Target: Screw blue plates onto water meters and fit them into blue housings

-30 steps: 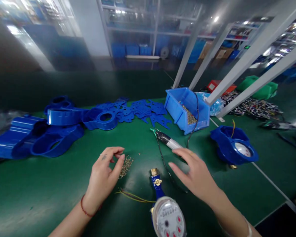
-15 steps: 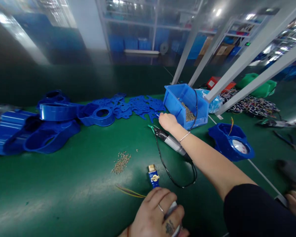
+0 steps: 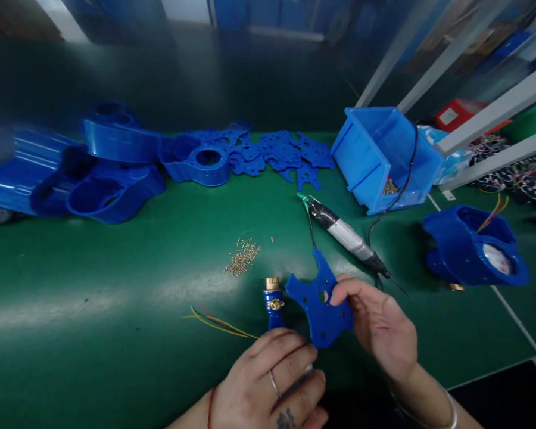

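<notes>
Pinching a flat blue plastic bracket plate (image 3: 319,304) between thumb and fingers, the right hand (image 3: 379,328) holds it just above the green bench (image 3: 93,298). The left hand (image 3: 272,387) lies spread over a blue-bodied water meter (image 3: 274,304), beside loose small brass screws (image 3: 242,257) and a silver electric screwdriver (image 3: 346,237).

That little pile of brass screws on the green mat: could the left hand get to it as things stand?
Probably yes, but it is occupied. The left hand rests over the water meter, and bare mat lies between it and the screws; only thin wires lie nearby.
</notes>
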`<control>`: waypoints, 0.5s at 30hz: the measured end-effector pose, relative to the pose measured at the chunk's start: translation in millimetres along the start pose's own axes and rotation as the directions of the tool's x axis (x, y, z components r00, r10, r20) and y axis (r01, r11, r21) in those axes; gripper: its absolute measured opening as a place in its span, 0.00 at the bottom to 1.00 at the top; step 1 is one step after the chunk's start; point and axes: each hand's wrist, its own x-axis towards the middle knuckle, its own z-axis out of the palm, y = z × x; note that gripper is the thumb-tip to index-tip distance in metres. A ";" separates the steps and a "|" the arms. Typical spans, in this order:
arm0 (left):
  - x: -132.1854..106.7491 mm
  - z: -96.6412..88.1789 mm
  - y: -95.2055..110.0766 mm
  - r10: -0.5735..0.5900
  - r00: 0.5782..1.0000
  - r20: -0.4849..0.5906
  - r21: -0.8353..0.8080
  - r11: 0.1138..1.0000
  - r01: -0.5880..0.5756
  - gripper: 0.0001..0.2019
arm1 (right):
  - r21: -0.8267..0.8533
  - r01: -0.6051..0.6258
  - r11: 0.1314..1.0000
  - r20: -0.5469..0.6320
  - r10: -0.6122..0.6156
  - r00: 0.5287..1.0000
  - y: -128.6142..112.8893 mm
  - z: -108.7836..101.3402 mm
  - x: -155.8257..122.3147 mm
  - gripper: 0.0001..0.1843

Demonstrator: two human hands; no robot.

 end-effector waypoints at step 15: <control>-3.1 -33.0 -28.4 -0.633 0.740 -0.228 -0.058 0.768 0.638 0.14 | -0.162 0.027 0.986 0.406 0.042 0.913 16.2 19.2 32.9 0.15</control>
